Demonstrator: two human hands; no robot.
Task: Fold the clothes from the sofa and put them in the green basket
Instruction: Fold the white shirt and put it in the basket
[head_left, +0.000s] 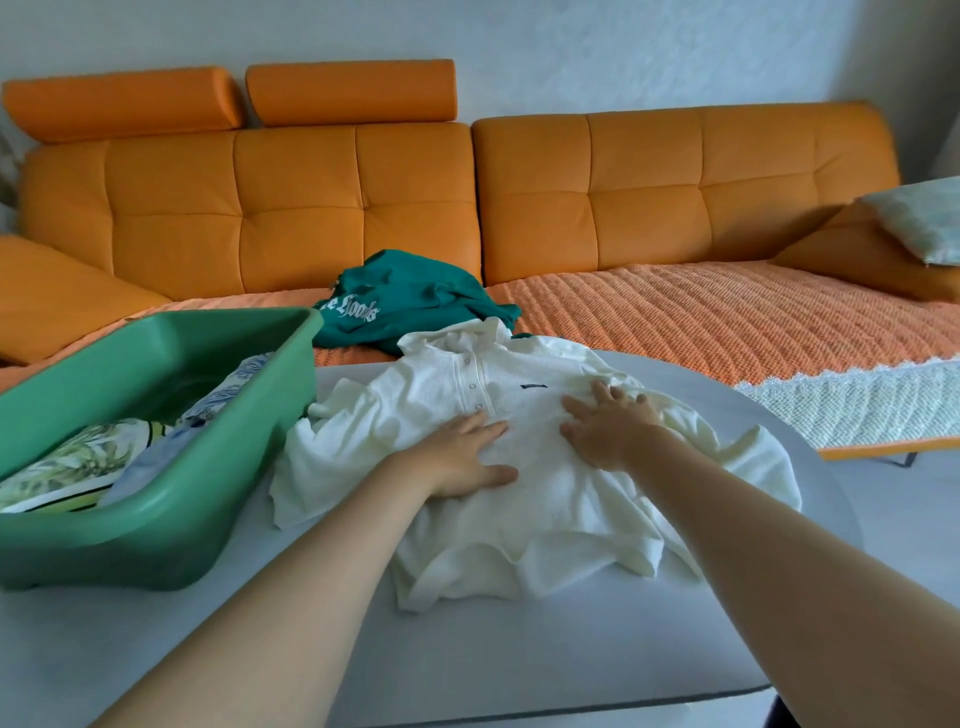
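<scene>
Both hands flat on a white polo shirt spread on the table, centre of frame.

From my remote seat I read the white polo shirt (545, 519) as lying front-up on the grey table (467, 654). Its collar points to the upper centre of the frame, toward the orange sofa (363, 197), and its hem points to the lower centre, so the long axis runs roughly top to bottom. It is cream-white and waffle-textured, with a buttoned placket, a small dark chest patch, rumpled sleeves spread to left and right, and a wrinkled hem. The left hand (462, 457) and right hand (608, 426) rest side by side on its chest, palms down, fingers straight and spread, gripping nothing. The green basket (130, 540) sits at frame left, just beside the shirt's sleeve, with folded clothes (78, 467) inside. A teal garment (410, 306) lies on the sofa beyond the collar.
</scene>
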